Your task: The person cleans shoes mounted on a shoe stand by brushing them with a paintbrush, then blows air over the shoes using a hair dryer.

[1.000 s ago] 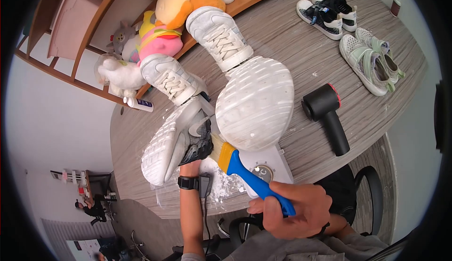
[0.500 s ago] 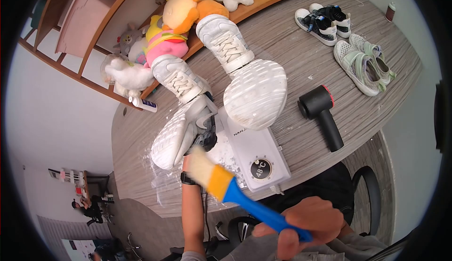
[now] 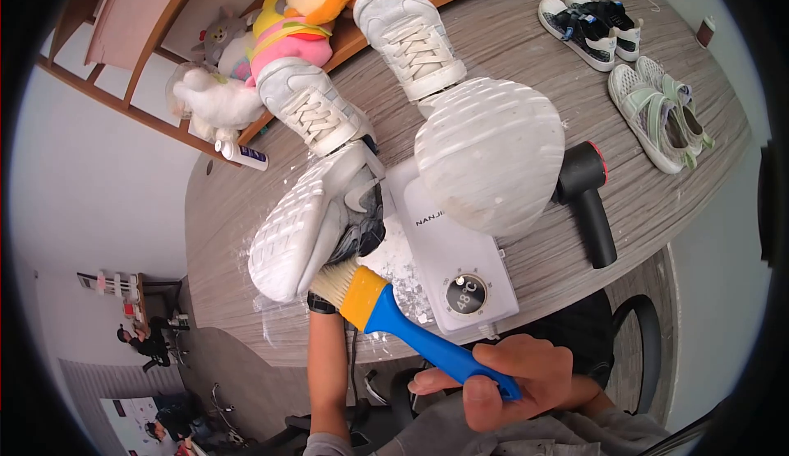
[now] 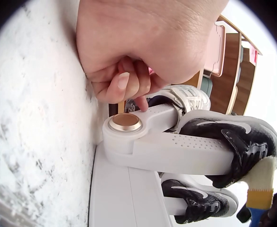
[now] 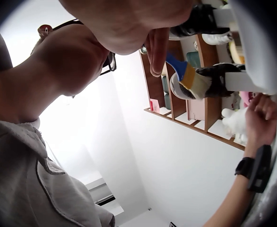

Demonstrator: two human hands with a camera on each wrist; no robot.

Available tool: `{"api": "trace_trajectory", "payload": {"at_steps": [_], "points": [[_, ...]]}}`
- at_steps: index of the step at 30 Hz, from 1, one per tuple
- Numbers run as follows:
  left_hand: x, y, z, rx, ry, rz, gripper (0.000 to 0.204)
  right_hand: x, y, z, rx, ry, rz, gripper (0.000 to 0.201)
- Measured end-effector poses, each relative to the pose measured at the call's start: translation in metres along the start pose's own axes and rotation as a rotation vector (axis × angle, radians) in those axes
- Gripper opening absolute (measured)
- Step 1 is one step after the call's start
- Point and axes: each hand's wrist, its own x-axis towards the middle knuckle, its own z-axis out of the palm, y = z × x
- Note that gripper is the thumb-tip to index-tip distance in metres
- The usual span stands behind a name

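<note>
A white drying stand with a "48°C" dial carries several sneakers on its arms. My right hand grips the blue handle of a paintbrush. Its pale bristles meet the lower end of the front left sneaker, by the black upper; in the left wrist view they lie at that sneaker's laces. Behind this shoe, my left hand is hidden in the head view. The left wrist view shows that left hand with fingers curled, beside the stand's gold knob, holding nothing visible.
White flakes litter the tabletop by the stand. A black blower lies to the right, with two small pairs of shoes beyond. Plush toys and a shelf stand at the back left, near a white bottle.
The brush left the inner side of the front left sneaker, came back toward me over the left wrist, and now touches that sneaker's lower end. The head view has shifted a little.
</note>
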Motion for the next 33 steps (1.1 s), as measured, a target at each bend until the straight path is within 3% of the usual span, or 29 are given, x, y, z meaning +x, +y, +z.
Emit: {"api": "trace_trajectory", "payload": {"at_steps": [2,4,5,6,9,10,12,13,14,15,16,18,19,21,25,27,28,30,33], "points": [[-0.007,0.005,-0.003,-0.048,-0.022,-0.001,0.036,-0.006,0.004,-0.001,-0.032,-0.077,-0.043,0.043],[-0.004,0.012,-0.007,-0.104,-0.028,-0.016,0.036,-0.005,-0.005,0.003,-0.015,0.0,-0.051,0.035],[0.001,0.016,-0.009,-0.138,-0.026,-0.023,0.035,-0.023,0.01,-0.009,0.109,-0.314,-0.017,0.028],[0.005,0.02,-0.01,-0.175,-0.024,-0.031,0.035,-0.029,0.006,-0.004,0.106,-0.346,-0.011,0.028],[0.012,0.033,-0.004,-0.307,-0.022,-0.04,0.034,-0.038,-0.01,0.018,0.103,0.293,-0.148,0.03],[0.003,0.033,-0.004,-0.357,-0.021,-0.039,0.034,-0.027,-0.011,0.013,0.087,0.256,-0.146,0.03],[0.031,0.047,0.0,-0.463,-0.015,-0.04,0.034,0.007,-0.013,0.004,-0.162,-0.073,-0.453,0.036],[0.03,0.049,-0.001,-0.515,-0.01,-0.042,0.034,0.001,-0.02,0.023,-0.097,0.167,-0.322,0.033],[0.023,0.048,-0.002,-0.565,-0.005,-0.044,0.034,0.003,-0.019,0.023,-0.107,0.127,-0.317,0.033],[0.03,0.049,0.001,-0.884,-0.038,-0.187,0.02,0.006,-0.015,0.022,-0.225,0.105,-0.358,0.034],[0.036,0.049,0.002,-1.204,-0.073,-0.328,0.02,0.007,-0.011,0.022,-0.342,0.081,-0.402,0.036],[0.037,0.044,-0.001,-1.088,-0.175,-0.142,0.024,0.007,-0.006,0.023,-0.423,0.012,-0.421,0.043],[0.045,0.038,0.006,-1.217,-0.186,-0.16,0.022,0.006,-0.005,0.022,-0.525,-0.023,-0.444,0.043],[0.047,0.027,0.005,-1.187,-0.23,-0.103,0.021,0.002,-0.008,0.026,-0.669,-0.07,-0.469,0.04],[0.052,0.021,0.004,-1.175,-0.299,-0.04,0.024,0.008,-0.01,0.035,-0.677,-0.11,-0.633,0.034],[0.05,0.022,0.005,-1.182,-0.339,-0.018,0.02,0.007,-0.013,0.047,-0.902,0.051,-0.736,0.018],[0.05,0.022,0.004,-1.201,-0.33,-0.013,0.02,0.008,-0.014,0.052,-0.906,0.032,-0.747,0.018],[0.05,0.022,0.004,-1.186,-0.332,-0.002,0.021,0.008,-0.015,0.059,-0.886,0.209,-0.83,0.021],[0.051,0.019,0.003,-1.189,-0.363,0.089,0.023,0.002,-0.018,0.066,-0.933,0.312,-0.854,0.024]]}}
